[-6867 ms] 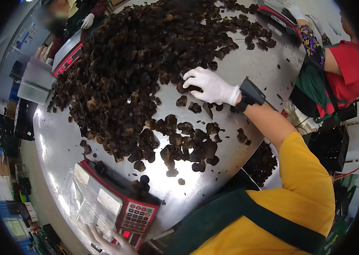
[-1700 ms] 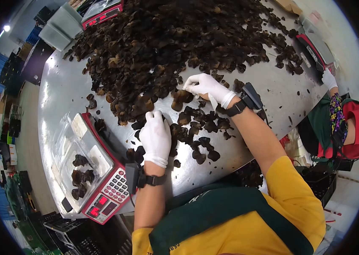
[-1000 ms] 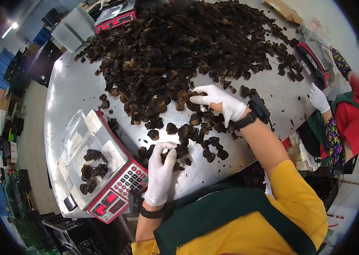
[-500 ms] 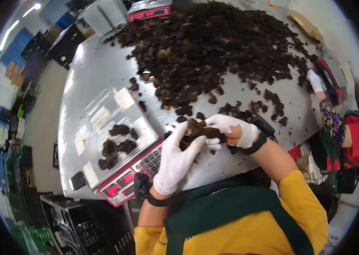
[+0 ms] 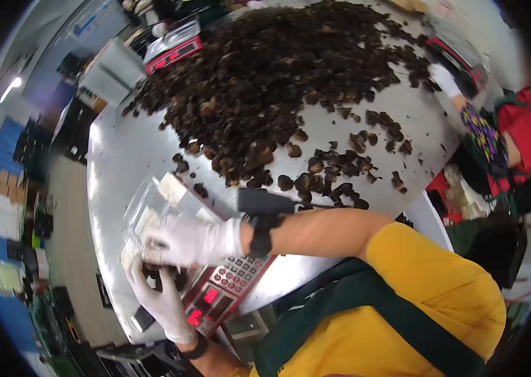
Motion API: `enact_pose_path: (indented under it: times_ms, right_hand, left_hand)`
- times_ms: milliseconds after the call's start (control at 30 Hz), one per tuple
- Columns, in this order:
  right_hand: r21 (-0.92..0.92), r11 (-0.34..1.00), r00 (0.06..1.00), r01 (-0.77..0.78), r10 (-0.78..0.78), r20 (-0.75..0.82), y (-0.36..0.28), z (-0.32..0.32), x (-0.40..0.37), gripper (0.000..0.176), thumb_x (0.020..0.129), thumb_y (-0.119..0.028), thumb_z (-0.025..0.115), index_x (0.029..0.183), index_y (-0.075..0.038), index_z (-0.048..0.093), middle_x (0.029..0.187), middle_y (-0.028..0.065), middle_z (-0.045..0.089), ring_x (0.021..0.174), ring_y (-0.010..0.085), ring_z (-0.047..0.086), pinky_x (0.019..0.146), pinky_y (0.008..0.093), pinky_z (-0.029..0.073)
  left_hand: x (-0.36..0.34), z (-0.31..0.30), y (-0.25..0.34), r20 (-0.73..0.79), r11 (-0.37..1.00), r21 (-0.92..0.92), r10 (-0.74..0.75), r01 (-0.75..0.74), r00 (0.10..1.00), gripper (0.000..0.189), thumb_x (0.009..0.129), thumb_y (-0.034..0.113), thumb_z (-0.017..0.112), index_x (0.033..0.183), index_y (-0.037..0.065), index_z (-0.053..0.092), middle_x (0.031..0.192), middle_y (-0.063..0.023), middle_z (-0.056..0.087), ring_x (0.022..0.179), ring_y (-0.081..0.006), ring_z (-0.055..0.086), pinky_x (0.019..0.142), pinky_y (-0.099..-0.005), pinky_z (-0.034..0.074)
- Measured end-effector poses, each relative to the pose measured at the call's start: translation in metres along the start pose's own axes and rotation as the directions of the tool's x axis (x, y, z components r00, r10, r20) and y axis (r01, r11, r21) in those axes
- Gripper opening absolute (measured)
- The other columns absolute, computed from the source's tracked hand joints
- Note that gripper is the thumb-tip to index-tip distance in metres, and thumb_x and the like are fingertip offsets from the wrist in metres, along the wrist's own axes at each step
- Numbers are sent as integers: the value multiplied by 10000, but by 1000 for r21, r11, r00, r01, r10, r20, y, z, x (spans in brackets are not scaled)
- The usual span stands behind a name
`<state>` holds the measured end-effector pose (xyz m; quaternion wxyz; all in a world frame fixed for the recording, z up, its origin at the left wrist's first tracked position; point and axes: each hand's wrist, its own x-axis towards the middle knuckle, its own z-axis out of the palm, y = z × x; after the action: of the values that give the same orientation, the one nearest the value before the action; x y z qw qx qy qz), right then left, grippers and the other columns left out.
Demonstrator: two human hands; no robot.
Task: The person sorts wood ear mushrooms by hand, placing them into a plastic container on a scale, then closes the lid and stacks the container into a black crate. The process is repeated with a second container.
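Observation:
Both my hands, in white gloves, are over the pan of a red-edged weighing scale [image 5: 234,276] at the left. My left hand [image 5: 158,298] curls its thumb and fingers around dark, crinkled pieces that look like dried black fungus [image 5: 179,278], low over the pan. Just above it, my right hand [image 5: 193,242] reaches across with bent fingers drawn together. What those fingers hold, if anything, is hidden. A clear plastic tray [image 5: 136,210] lies on the pan, partly covered by my hands. Red digits glow on the scale's display [image 5: 202,306].
A large heap of dried black fungus [image 5: 265,81] covers the back of the metal table [image 5: 121,144]; loose pieces [image 5: 341,169] lie nearer. A second scale [image 5: 174,47] stands at the back left. At the right, a co-worker's gloved hand [image 5: 444,80] is beside another scale [image 5: 457,63].
Both my hands have moved left from the table's front middle to the scale, taking fungus pieces along. My right arm now crosses in front of me. The view has shifted and turned.

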<state>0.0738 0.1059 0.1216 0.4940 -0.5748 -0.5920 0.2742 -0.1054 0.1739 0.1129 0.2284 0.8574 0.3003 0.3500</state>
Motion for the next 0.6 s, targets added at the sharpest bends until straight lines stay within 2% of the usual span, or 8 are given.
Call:
enact_pose_path:
  times_ms: [33,133,233,267,300,367,433,600]
  right_hand:
    - [-60,992,993,114,-115,-21,9,12,3,399,994,-418,574,1107,-39,633,1050,201,660,1066,372,618,924,445,487]
    - [-203,909,905,363,-396,-155,26,18,-3,403,950,-367,621,1160,-22,624,1190,197,596,1157,373,556,997,451,453]
    - [-449,834,866,321,-450,-216,51,-30,-7,411,906,-331,652,1190,-35,625,1238,195,592,1193,368,552,1015,443,455]
    - [-487,853,936,186,-305,-177,60,-60,-5,438,880,-332,665,1207,-42,627,1270,194,584,1218,368,543,1026,440,453]
    - [-527,848,978,51,-148,-144,69,-91,-6,468,854,-333,679,1223,-50,628,1303,193,576,1243,368,535,1037,436,450]
    - [-672,718,959,-181,-23,-283,121,-134,-27,575,838,-364,693,1344,-111,589,1446,196,498,1336,379,474,1090,477,414]
    - [-710,565,907,-420,234,-351,163,-164,-63,696,824,-407,704,1459,-196,511,1563,180,389,1429,384,375,1148,524,340]
    - [-743,572,909,-348,398,-120,181,-210,-135,744,813,-418,714,1494,-239,473,1611,157,329,1488,371,278,1210,519,227]
  left_hand:
    - [1,1,-4,65,1000,6,29,-29,997,450,892,-68,603,1334,-28,531,1246,-123,606,1111,-197,580,934,-320,483]
    - [-8,1,1,113,999,42,-8,3,994,566,861,-57,566,1417,-12,471,1389,-160,530,1260,-278,528,1104,-361,380]
    - [-8,1,10,122,996,88,-9,-2,993,566,880,-32,524,1441,-21,450,1434,-190,507,1342,-323,479,1153,-398,334]
    - [-7,1,11,128,987,146,52,-71,990,622,825,-44,551,1438,-10,449,1422,-253,482,1297,-420,504,1053,-457,422]
    - [-6,0,13,127,987,147,43,-61,991,622,825,-44,551,1438,-10,449,1422,-253,482,1297,-420,504,1053,-457,422]
    - [-3,-3,18,322,951,263,70,-161,944,611,830,-16,538,1435,-6,456,1419,-263,489,1278,-453,510,1033,-466,426]
    - [-2,-2,16,323,941,289,79,-177,943,598,834,2,527,1429,-5,465,1417,-264,496,1262,-466,517,1012,-468,433]
    - [-3,0,17,304,952,267,63,-148,950,623,810,-43,516,1431,-21,468,1439,-254,482,1306,-449,488,1044,-485,398]
